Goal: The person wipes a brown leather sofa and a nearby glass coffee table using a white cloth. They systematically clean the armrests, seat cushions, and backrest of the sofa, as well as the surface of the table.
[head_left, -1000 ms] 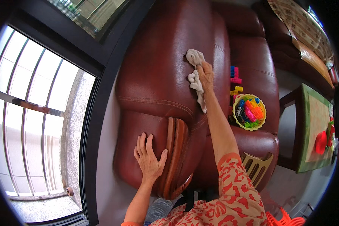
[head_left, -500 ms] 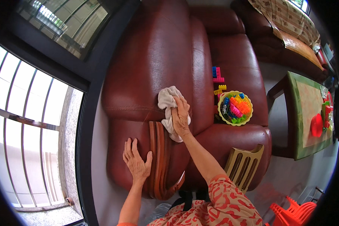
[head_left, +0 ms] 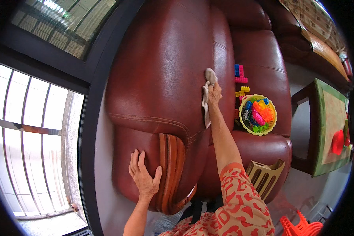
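Note:
A dark red leather sofa (head_left: pixel 161 74) fills the middle of the view. My right hand (head_left: pixel 215 95) is closed on a white cloth (head_left: pixel 205 105) and presses it against the sofa's backrest, near the seam toward the seat. Part of the cloth hangs down beside my wrist. My left hand (head_left: pixel 144 176) lies flat with fingers apart on the leather armrest, next to its curved wooden trim (head_left: pixel 174 167), and holds nothing.
On the seat stands a yellow basket (head_left: pixel 275 115) of colourful toy blocks (head_left: pixel 259 113), with loose blocks (head_left: pixel 241 80) beside it. A beige slotted piece (head_left: pixel 263 179) lies near the front. Right: a green-edged table (head_left: pixel 315 129) and red plastic stools (head_left: pixel 303 227). Left: a barred window (head_left: pixel 29 153).
My right hand has moved up and to the right with the cloth, farther along the backrest. My left hand stays on the armrest. The view has shifted slightly.

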Demonstrator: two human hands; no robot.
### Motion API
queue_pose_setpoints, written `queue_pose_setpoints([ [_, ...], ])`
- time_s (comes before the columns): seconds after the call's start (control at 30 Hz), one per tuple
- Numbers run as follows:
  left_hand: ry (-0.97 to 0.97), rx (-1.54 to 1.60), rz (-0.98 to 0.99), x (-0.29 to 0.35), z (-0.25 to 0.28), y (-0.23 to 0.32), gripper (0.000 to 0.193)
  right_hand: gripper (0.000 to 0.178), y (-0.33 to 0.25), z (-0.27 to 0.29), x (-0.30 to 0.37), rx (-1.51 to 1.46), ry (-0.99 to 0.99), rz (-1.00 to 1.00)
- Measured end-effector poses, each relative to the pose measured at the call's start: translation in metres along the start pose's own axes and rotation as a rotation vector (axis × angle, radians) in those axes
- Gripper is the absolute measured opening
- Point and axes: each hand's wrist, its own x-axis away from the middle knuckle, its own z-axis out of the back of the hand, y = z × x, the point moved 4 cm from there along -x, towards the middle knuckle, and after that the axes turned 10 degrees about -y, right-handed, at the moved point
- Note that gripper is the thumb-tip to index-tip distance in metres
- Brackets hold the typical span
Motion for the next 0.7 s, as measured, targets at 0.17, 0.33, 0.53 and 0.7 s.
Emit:
queue_pose_setpoints([
  [0.17, 0.01, -0.002, 0.012, 0.003, 0.004, -0.003, 0.069, 0.049, 0.017, -0.005, 0.025, -0.235, -0.121, -0.314],
  [0.33, 0.013, 0.017, -0.005, 0.002, 0.003, 0.002, 0.069, 0.048, -0.008, -0.005, 0.038, -0.656, -0.09, -0.073],
  [0.53, 0.031, 0.021, 0.012, 0.004, 0.003, -0.009, 0.068, 0.046, -0.148, 0.025, 0.13, -0.446, -0.304, 0.225],
  [0.7, 0.045, 0.03, -0.028, 0.0, 0.001, -0.003, 0.069, 0.043, -0.171, 0.039, 0.166, -0.067, -0.273, 0.955],
])
